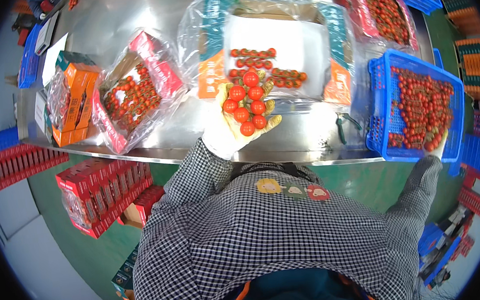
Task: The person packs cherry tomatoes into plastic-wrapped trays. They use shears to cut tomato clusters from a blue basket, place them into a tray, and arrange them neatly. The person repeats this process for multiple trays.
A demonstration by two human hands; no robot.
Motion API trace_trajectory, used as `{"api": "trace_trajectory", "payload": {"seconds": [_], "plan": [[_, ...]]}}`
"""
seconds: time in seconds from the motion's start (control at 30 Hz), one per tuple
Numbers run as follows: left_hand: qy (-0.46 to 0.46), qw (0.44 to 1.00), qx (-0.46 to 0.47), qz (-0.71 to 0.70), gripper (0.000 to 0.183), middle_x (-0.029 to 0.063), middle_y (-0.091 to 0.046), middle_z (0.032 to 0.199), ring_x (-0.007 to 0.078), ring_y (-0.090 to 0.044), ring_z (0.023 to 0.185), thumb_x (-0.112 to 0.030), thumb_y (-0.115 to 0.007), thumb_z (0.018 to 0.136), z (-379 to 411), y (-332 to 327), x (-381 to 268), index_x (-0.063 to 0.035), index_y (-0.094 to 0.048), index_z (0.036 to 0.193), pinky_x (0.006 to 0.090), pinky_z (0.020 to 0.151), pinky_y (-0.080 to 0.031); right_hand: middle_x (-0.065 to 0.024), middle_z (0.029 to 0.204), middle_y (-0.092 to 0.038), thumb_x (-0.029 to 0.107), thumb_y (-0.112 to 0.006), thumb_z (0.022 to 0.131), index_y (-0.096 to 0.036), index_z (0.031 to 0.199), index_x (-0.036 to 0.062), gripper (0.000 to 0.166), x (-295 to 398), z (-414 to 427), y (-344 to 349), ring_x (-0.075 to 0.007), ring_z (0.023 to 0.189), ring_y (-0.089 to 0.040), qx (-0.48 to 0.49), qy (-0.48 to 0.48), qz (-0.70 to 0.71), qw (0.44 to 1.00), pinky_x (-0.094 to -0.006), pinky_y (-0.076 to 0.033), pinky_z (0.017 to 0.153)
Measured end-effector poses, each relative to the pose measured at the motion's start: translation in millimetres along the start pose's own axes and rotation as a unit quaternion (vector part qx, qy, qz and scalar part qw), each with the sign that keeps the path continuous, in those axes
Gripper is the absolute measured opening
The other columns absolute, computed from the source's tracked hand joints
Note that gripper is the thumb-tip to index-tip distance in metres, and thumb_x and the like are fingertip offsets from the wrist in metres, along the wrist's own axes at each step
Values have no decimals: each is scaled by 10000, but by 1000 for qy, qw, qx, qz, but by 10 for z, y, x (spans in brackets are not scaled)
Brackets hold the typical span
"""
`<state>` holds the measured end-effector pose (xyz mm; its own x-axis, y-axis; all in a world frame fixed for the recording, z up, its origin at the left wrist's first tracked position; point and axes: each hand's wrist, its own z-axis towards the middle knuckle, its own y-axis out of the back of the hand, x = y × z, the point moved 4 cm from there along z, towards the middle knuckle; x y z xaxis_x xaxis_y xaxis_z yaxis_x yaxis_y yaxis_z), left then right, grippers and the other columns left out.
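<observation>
My left hand (241, 113), in a stained glove, is palm up at the near side of a white-lined carton (276, 27). On its palm and fingers lies a truss of cherry tomatoes (248, 102). A few short trusses (289, 78) rest in the carton, which is wrapped in clear plastic film. At the right, my right hand (438, 146), also gloved, reaches into the near right corner of a blue plastic crate (376, 112) heaped with cherry tomatoes (422, 104). Its fingers are partly hidden at the tomatoes, so its grip is unclear.
Green-handled pruning snips (341, 127) lie on the steel table (291, 145) beside the crate. Open red cartons of tomatoes stand at the left (109, 123) and back right (358, 11). An orange and green carton (75, 104) is farther left. Stacked red cartons (107, 196) stand beyond the table's edge.
</observation>
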<state>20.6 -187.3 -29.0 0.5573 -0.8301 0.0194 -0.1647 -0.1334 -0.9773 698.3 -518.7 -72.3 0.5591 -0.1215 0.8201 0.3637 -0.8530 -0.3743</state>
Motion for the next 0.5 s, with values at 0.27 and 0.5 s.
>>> {"api": "trace_trajectory", "payload": {"seconds": [0.27, 0.5], "plan": [[81, 996, -22, 34, 714, 127, -502, 1439, 310, -583, 1092, -617, -337, 1015, 569, -206, 852, -119, -365, 1526, 560, 985, -464, 47, 638, -452, 667, -694, 830, -603, 920, 128, 553, -299, 190, 5, -75, 500, -393, -65, -64, -1, 996, -214, -324, 426], [120, 974, -75, 178, 658, 138, -548, 1401, 309, -596, 1118, -573, -465, 1004, 1160, -125, 1605, -100, -444, 1461, 492, 955, -501, 68, 625, -412, 748, -590, 848, -589, 1306, 100, 794, -558, -88, 8, -48, 459, -324, -71, -60, -1, 996, -214, -283, 408]]}}
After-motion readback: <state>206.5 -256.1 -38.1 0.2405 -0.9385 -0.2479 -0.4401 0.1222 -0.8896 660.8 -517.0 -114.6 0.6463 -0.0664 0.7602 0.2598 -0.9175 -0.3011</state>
